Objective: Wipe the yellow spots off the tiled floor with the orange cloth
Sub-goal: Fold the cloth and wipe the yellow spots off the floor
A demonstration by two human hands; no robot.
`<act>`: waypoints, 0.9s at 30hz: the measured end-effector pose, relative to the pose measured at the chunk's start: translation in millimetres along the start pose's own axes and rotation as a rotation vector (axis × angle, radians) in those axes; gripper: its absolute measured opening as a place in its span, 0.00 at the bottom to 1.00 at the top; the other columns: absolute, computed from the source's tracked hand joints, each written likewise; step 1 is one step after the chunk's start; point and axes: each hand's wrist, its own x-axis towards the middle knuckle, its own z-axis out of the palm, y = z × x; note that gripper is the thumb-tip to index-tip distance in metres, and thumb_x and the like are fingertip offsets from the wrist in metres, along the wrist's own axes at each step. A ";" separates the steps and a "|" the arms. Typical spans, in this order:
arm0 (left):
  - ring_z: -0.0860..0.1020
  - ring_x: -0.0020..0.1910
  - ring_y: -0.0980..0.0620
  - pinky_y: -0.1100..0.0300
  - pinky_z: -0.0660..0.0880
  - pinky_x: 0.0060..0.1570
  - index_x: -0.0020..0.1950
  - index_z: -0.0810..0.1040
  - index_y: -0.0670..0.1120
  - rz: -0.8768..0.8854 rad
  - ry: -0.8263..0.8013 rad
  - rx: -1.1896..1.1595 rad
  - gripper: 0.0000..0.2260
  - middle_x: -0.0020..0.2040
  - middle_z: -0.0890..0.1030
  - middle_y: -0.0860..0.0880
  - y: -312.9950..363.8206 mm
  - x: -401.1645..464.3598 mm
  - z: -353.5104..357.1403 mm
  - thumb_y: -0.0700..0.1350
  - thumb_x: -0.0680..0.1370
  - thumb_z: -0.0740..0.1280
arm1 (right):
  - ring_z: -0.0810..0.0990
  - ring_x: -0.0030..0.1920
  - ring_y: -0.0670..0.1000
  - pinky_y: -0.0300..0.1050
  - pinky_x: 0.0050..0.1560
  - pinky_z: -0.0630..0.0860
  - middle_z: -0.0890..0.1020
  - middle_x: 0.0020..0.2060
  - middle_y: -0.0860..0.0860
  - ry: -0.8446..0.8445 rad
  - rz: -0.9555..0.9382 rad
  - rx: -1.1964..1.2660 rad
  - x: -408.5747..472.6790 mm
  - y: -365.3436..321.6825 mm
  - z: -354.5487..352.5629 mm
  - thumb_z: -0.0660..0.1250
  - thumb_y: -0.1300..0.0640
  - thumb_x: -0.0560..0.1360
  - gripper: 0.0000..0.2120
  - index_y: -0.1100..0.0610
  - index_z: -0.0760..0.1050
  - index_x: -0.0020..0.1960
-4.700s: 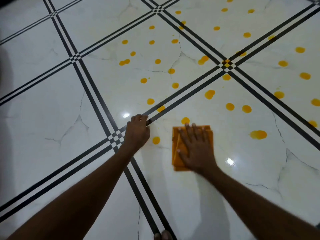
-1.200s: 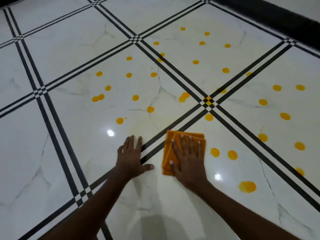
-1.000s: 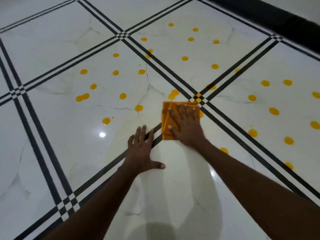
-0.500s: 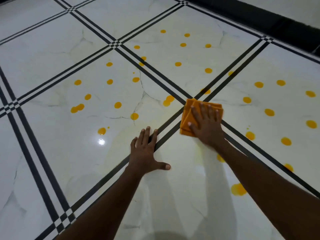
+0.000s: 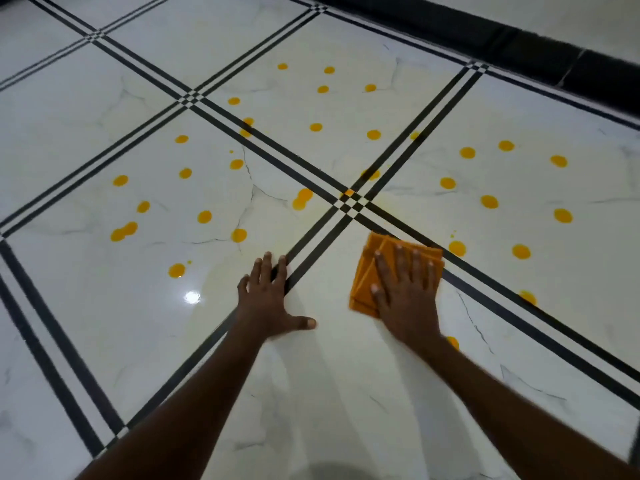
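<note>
The folded orange cloth [image 5: 367, 271] lies flat on the white tiled floor [image 5: 104, 323], just below a crossing of black stripes [image 5: 351, 202]. My right hand [image 5: 405, 292] presses down on it with fingers spread, covering most of it. My left hand [image 5: 270, 299] rests flat on the floor to the left, fingers spread across a black stripe, holding nothing. Several yellow spots [image 5: 239, 234] dot the tiles beyond and to the right [image 5: 457, 248]. One spot [image 5: 453, 342] peeks out beside my right wrist. A faint yellowish smear shows on the tile around my hands.
A black skirting band [image 5: 519, 43] runs along the wall at the top right. Black double stripes [image 5: 52, 341] cross the floor diagonally. A bright light reflection [image 5: 192, 296] sits left of my left hand.
My right hand has slid the cloth back towards me and to the right, off the stripe crossing. The spots near that crossing are smeared or gone. My left hand has stayed planted.
</note>
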 end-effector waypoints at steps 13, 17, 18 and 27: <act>0.29 0.77 0.42 0.40 0.40 0.77 0.76 0.25 0.55 0.079 -0.098 0.048 0.71 0.78 0.27 0.44 43.0 -10.3 15.4 0.83 0.48 0.63 | 0.54 0.81 0.67 0.69 0.78 0.47 0.57 0.82 0.60 0.002 0.059 -0.025 -48.4 20.3 -10.6 0.51 0.38 0.81 0.34 0.50 0.53 0.83; 0.31 0.78 0.41 0.39 0.42 0.77 0.77 0.26 0.54 0.070 -0.142 0.085 0.70 0.78 0.27 0.43 48.3 -11.4 9.2 0.80 0.53 0.69 | 0.52 0.82 0.65 0.69 0.79 0.48 0.56 0.82 0.57 -0.132 -0.223 -0.031 -0.9 13.1 -10.2 0.49 0.35 0.81 0.34 0.47 0.53 0.83; 0.32 0.78 0.40 0.39 0.43 0.77 0.77 0.27 0.53 0.073 -0.144 0.110 0.70 0.78 0.28 0.42 48.9 -11.4 7.1 0.79 0.54 0.69 | 0.55 0.81 0.65 0.69 0.78 0.49 0.58 0.82 0.58 -0.126 -0.177 -0.048 16.5 30.0 -13.1 0.48 0.35 0.81 0.33 0.48 0.56 0.83; 0.33 0.78 0.38 0.39 0.45 0.77 0.80 0.32 0.46 0.229 -0.121 0.166 0.68 0.79 0.31 0.39 108.7 -29.4 21.1 0.76 0.59 0.71 | 0.51 0.81 0.67 0.69 0.79 0.45 0.53 0.82 0.58 -0.047 0.042 -0.032 -59.7 54.2 -16.4 0.49 0.36 0.81 0.34 0.48 0.51 0.83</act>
